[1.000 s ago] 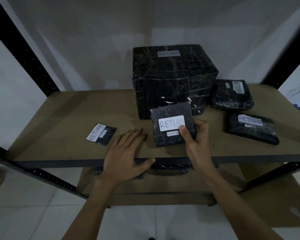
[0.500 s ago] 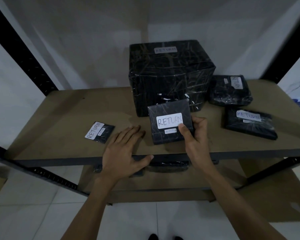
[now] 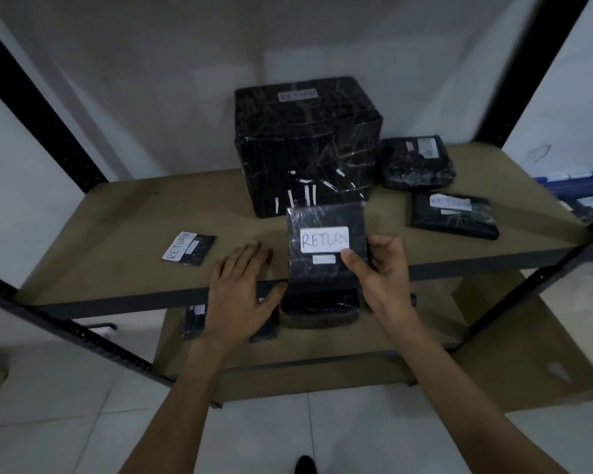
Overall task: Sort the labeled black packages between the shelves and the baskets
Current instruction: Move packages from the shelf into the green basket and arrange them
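**Item 1. Small package** (image 3: 324, 278): black wrap, with a white label reading RETURN turned toward the camera. It is held upright over the front edge of the upper shelf (image 3: 117, 234), at 6 o'clock from the large box. It is probably stood on end this way so the label can be read before a place is chosen.

**Item 2. Right hand** (image 3: 387, 271): the fingers (image 3: 389, 242) curl round the package's right edge. The thumb presses on its face just under the label's corner, which leaves the lettering almost uncovered.

**Item 3. Left hand** (image 3: 240, 295): palm down on the shelf's front lip, at 9 o'clock from the held package. The fingers are straight and grip nothing. It looks like a bracing hand.

**Item 4. Large box** (image 3: 308, 145): sits at the rear centre of the shelf, with a RETURN label on its top face.

**Item 5. Flat packet** (image 3: 189, 248): lies label-up at 9 o'clock and is marked RETURN.

**Item 6. Two soft packages**:
- The rear one (image 3: 418, 162) is at 2 o'clock and its label is too blurred to read.
- The nearer one (image 3: 454, 215) is at 3 o'clock and its label seems to read RETURN.

**Item 7. Lower shelf** (image 3: 476, 336): holds more black packages (image 3: 319, 307) directly beneath the hands. Their labels are not legible.

**Item 8. Blue container** (image 3: 577, 186): far out at 3 o'clock, past the post. It may be a basket, but I cannot tell.

**Note.** Every readable label on this shelf says RETURN, so the held package would likely belong with them.
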